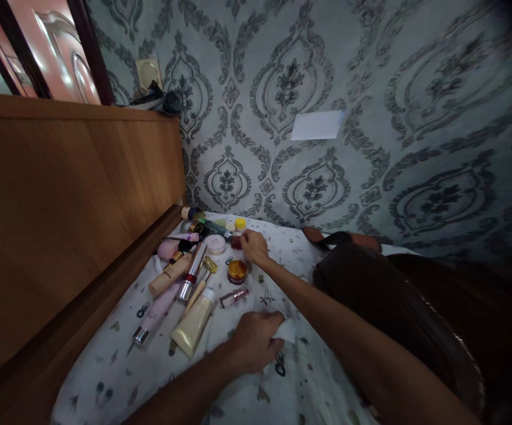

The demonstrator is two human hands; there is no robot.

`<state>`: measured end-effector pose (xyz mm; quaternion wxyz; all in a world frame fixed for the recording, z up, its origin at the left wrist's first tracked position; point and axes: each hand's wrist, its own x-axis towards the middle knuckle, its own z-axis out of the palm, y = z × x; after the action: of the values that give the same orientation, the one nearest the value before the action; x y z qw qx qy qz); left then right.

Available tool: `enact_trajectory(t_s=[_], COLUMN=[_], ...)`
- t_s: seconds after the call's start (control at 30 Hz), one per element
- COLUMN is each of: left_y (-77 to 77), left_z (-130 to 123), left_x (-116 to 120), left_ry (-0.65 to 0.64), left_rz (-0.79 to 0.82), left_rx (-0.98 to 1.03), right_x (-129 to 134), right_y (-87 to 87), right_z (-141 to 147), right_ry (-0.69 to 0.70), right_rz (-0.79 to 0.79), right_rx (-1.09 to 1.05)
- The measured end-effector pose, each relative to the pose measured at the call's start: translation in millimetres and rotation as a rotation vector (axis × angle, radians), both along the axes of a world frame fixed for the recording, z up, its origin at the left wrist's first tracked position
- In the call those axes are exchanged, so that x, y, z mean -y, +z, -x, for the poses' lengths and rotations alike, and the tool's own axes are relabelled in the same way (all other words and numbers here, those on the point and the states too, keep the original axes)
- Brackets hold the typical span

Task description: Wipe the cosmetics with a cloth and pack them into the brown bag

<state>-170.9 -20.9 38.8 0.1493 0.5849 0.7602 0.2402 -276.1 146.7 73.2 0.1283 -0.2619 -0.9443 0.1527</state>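
My right hand (254, 247) reaches forward, its fingers closed on the end of a small dark red item (236, 242). Nearer to me, my left hand (256, 342) has its fingers bent around a white tissue (287, 331), which sticks out beyond the fingertips. Between the hands lie an amber-lidded jar (237, 271) and a small pink tube (234, 297). A cream tube (193, 323) with a white cap rests left of my left hand. Further left are a silver and red tube (192, 273), a beige tube (170, 276) and a round pale pink container (215, 244).
Several more cosmetics, including a yellow-lidded pot (240, 223), lie near the wall. A wooden panel (78, 200) borders the patterned sheet (100, 360) on the left. On the right sits a dark brown bag (384, 307) with a strap.
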Motion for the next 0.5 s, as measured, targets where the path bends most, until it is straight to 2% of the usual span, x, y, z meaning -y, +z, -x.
enact_trajectory(t_s=[0.23, 0.37, 0.5], left_y=[0.6, 3.7, 2.9], left_z=[1, 2, 3], left_x=[0, 1, 1], left_ry=[-0.007, -0.029, -0.041], left_rz=[0.019, 0.026, -0.012], left_rx=[0.011, 0.024, 0.06], right_x=[32, 52, 63], right_y=[3.9, 4.3, 2.5], right_z=[21, 30, 33], right_ry=[0.284, 0.289, 0.247], right_rz=[-0.036, -0.036, -0.039], right_rx=[0.065, 0.144, 0.121])
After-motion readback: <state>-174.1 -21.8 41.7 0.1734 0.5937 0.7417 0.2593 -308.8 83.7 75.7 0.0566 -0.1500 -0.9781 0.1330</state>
